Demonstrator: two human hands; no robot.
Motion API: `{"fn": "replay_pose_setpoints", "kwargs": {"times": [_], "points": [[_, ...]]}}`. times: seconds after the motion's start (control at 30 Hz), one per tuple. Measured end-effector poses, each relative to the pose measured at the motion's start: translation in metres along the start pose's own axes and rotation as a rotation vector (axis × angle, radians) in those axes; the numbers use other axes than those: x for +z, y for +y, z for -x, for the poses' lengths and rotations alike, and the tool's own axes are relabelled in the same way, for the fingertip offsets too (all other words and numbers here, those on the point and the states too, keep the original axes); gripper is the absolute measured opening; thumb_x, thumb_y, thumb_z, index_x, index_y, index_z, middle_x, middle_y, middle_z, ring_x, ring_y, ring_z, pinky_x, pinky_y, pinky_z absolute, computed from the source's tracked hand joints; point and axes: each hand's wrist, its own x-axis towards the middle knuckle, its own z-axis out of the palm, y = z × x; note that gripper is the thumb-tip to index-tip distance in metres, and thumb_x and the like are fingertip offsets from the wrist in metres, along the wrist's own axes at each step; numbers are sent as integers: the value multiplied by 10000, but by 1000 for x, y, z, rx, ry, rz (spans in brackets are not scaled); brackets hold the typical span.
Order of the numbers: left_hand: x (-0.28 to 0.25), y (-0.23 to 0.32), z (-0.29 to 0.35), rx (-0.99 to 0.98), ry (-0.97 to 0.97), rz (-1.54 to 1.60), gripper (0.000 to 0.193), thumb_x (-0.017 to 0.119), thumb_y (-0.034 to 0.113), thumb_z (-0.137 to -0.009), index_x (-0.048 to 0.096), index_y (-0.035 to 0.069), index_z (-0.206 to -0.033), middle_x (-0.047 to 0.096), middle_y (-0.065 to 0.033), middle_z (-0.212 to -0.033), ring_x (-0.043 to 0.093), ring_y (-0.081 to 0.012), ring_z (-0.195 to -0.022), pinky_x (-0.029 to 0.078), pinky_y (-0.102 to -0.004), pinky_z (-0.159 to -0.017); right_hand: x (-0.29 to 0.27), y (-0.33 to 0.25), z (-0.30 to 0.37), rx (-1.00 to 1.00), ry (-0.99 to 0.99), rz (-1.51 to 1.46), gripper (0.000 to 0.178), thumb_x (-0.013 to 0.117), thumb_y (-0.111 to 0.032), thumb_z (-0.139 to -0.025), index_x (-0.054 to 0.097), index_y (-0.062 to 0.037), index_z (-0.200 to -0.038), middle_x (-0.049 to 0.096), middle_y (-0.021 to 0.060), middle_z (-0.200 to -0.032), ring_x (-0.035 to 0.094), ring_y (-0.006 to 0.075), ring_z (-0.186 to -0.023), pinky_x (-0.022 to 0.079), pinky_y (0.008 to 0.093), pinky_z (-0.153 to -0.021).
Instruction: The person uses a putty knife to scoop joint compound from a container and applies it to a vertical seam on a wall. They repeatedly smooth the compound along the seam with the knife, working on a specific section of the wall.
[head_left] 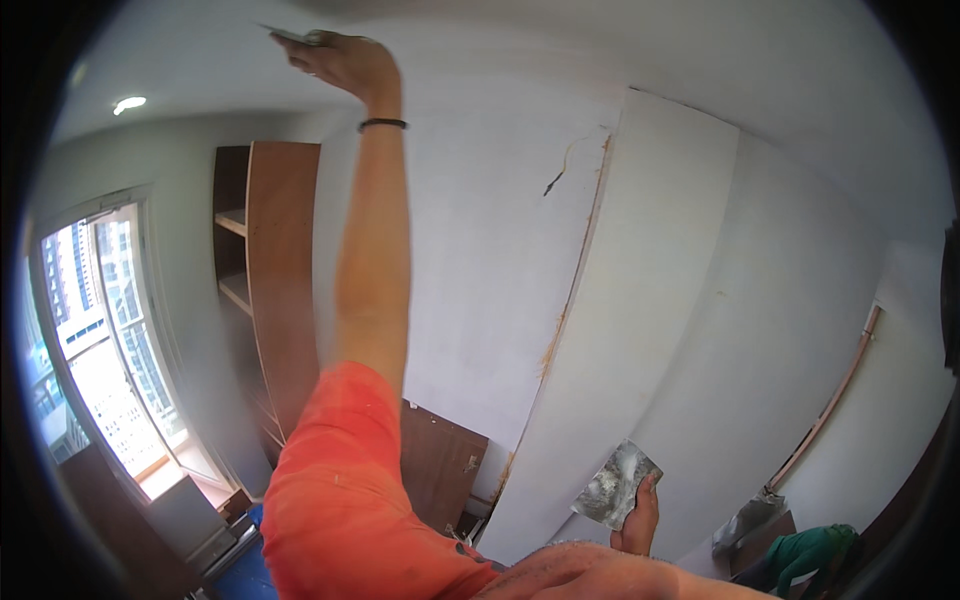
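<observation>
My left hand [345, 65], at the end of a raised arm in an orange sleeve, reaches up to the ceiling. It is closed around a putty knife [285, 34], seen nearly edge-on; whether its blade touches the ceiling I cannot tell. Low on the right, my right hand [638, 517] grips a broad rectangular metal putty scraper [617, 484] smeared with grey-white filler, its thumb over the right edge. Bare skin across the lower edge partly covers that wrist. Above both hands spreads the pale ceiling [520, 45].
A brown open-shelved cabinet [283, 250] stands left, past a bright glazed door [120, 330]. A loose wire [565, 170] hangs from the white wall. A brown board [440, 465] leans low down. At the lower right is a person in green [810, 555], near a vertical pipe [825, 410].
</observation>
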Motion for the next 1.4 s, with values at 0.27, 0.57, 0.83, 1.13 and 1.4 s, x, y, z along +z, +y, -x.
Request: {"fn": "replay_pose_setpoints", "kwargs": {"times": [0.27, 0.57, 0.83, 1.13, 1.4], "points": [[60, 41, 36, 25, 53, 9, 672, 457, -13, -962, 199, -49, -1583, 397, -241, -1469, 428, -379, -1326, 398, -452, -1072, 6, 0, 4, 0, -4, -10, 634, 463, -474, -1078, 399, 10, -1482, 558, 153, -1390, 611, 277, -1210, 530, 427, -1008], [118, 227, 249, 489, -58, -89, 715, 532, 52, -973, 203, -38, -1601, 181, -245, -1647, 169, -449, -1499, 194, -544, -1184, 12, 3, 10, -37, 38, -69, 619, 461, -460, -1083, 396, 10, -1481, 552, 149, -1400, 602, 270, -1227, 524, 424, -1015], [-43, 221, 291, 157, -556, 838, 786, 493, -167, -753, 406, -47, -1525, 451, -274, -1515, 503, -443, -1274, 408, -470, -1083, 6, 7, 5, 22, 61, -206, 593, 491, -447, -1073, 412, -23, -1480, 555, 142, -1409, 600, 282, -1238, 530, 443, -1014], [-373, 142, 285, -425, -1836, 897, 871, 497, -229, -747, 472, 164, -1524, 405, -118, -1607, 377, -340, -1484, 312, -515, -1213, 42, 83, -23, 440, -269, -731, 476, 519, -394, -1055, 558, -40, -1370, 667, 133, -1272, 650, 268, -1169, 525, 408, -1011], [-478, 23, 193, -321, -2211, 152, 764, 536, -67, -813, 486, 213, -1522, 408, -88, -1610, 324, -305, -1519, 237, -524, -1257, 135, 141, -43, 681, -130, -485, 432, 526, -307, -1066, 543, -32, -1400, 656, 131, -1324, 664, 271, -1161, 544, 438, -1005]]}}
